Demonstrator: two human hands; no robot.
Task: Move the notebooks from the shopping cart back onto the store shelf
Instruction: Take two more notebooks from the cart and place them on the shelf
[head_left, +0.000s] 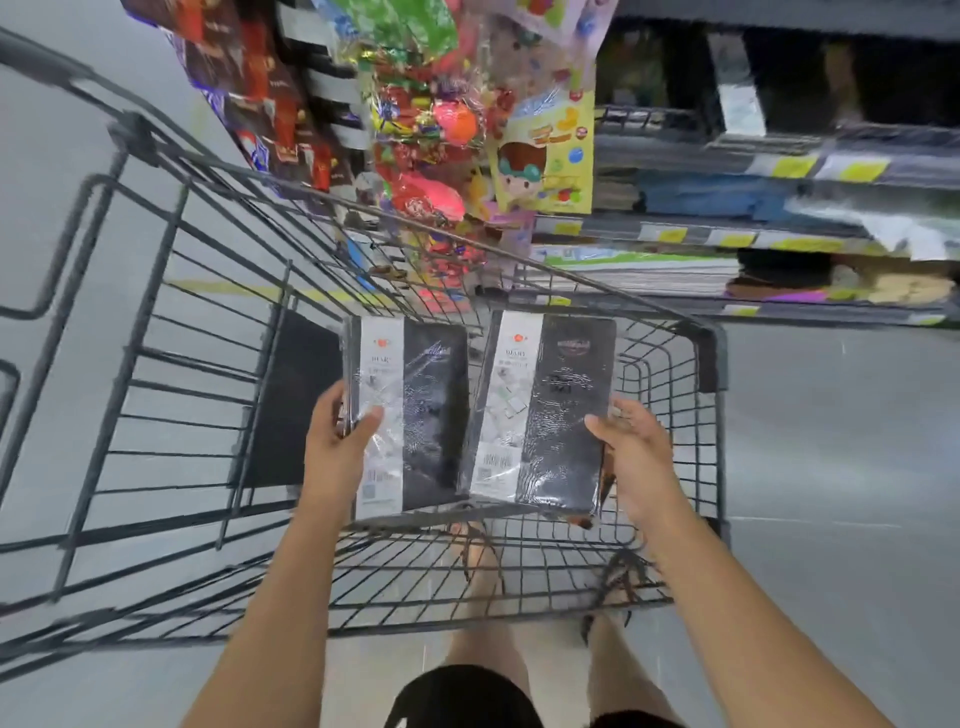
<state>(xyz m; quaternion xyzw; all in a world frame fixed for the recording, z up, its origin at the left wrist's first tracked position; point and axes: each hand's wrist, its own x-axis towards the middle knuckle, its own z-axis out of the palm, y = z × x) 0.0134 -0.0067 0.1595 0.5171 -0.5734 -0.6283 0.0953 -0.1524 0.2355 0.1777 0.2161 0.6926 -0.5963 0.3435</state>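
Left hand: your left hand (340, 441) grips the left notebook (410, 415) at its lower left edge, thumb on the front cover, fingers wrapped behind.
Right hand: your right hand (631, 457) clasps the right notebook (540, 415) at its lower right edge, thumb pressed on the cover, fingers behind.
Left notebook: black cover with a white band down its left side, sealed in shiny plastic wrap; you hold it nearly upright above the cart (208, 364).
Right notebook: same black-and-white design, also wrapped; it tilts slightly to the right and sits just beside the left one, their inner edges close at the bottom.
Cart: dark wire basket below both notebooks; one more dark flat item (296, 400) leans against its left inner wall.
Shelf: the shelf (753, 239) stands ahead on the right, with yellow price tags along its edges and flat stacks of paper goods on its tiers.
Toys: bright packaged toys (431, 130) hang ahead, left of the shelf.
Floor: grey floor (841, 467) lies around the cart; your feet show through the wire bottom.
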